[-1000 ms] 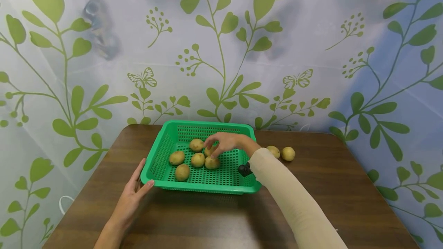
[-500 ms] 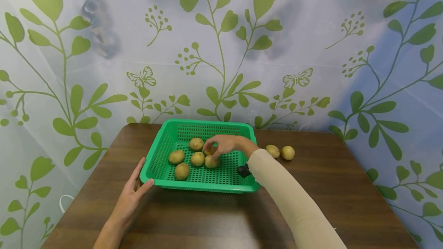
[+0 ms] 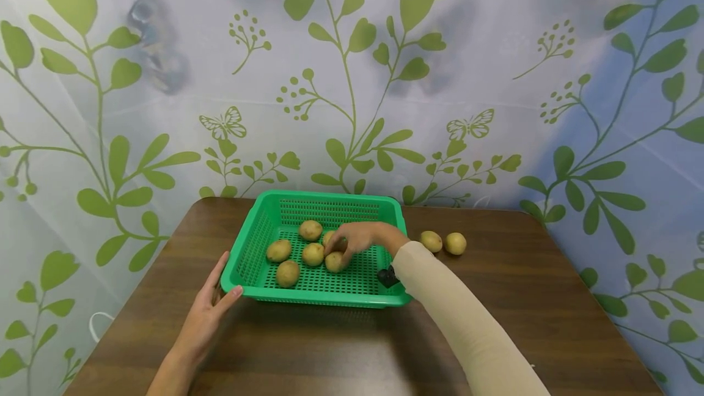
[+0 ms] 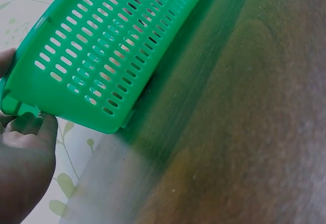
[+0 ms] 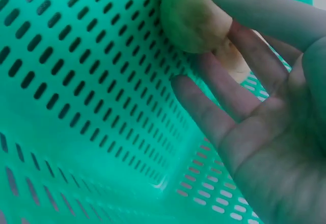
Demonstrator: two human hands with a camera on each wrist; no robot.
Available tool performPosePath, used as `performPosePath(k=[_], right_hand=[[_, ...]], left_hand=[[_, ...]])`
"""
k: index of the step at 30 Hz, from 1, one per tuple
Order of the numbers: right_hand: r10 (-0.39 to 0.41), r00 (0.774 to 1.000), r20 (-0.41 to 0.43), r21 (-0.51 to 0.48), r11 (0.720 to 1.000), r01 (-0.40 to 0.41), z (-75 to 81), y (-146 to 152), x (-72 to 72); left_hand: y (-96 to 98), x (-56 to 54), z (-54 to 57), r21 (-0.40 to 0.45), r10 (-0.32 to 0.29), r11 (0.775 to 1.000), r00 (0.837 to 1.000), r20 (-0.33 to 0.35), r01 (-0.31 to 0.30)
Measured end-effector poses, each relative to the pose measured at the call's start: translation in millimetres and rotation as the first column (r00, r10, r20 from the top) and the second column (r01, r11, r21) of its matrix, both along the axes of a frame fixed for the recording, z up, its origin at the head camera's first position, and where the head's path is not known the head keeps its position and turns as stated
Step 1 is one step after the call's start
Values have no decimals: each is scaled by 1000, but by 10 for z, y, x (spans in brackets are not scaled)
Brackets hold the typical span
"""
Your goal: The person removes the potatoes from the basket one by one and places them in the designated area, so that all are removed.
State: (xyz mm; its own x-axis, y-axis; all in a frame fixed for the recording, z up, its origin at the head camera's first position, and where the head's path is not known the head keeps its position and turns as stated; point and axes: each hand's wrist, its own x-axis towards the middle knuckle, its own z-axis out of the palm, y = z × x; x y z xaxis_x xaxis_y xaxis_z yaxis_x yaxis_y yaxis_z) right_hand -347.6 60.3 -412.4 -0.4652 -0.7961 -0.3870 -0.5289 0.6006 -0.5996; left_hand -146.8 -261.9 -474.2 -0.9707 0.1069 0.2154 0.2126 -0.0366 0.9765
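A green plastic basket (image 3: 264, 293) with slotted walls holds several potatoes. My left hand (image 3: 205, 310) grips its near left corner, thumb on the rim and the other fingers along the outer left side. In the left wrist view those fingers curl under the basket's rim (image 4: 30, 89). My right hand (image 3: 360, 237) reaches down inside and grips a potato (image 3: 333, 263) between thumb and fingers. The right wrist view has the thumb against one side of this potato (image 5: 193, 20). Partly behind the hand lies another potato (image 3: 328, 237); a further potato (image 3: 313, 254) sits just left of the gripped one.
Potatoes (image 3: 279, 250) also lie in the left part of the basket. Right of it on the brown wooden table (image 3: 495, 298) are two more, an oval potato (image 3: 431, 241) and a rounder potato (image 3: 455, 243). A leaf-patterned curtain (image 3: 385, 78) hangs behind the table.
My right hand has moved slightly down, and its fingers have closed in around the potato. The left hand keeps its hold on the basket corner.
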Motion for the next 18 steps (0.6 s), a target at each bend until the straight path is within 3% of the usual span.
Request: performPosePath(k=[8, 18], right_hand=[[105, 992, -72, 100, 990, -98, -55, -109, 65], [91, 996, -21, 99, 991, -89, -25, -122, 73]], left_hand=[[1, -4, -2, -1, -6, 1000, 1000, 4, 6], [-14, -3, -11, -11, -2, 1000, 1000, -8, 2]])
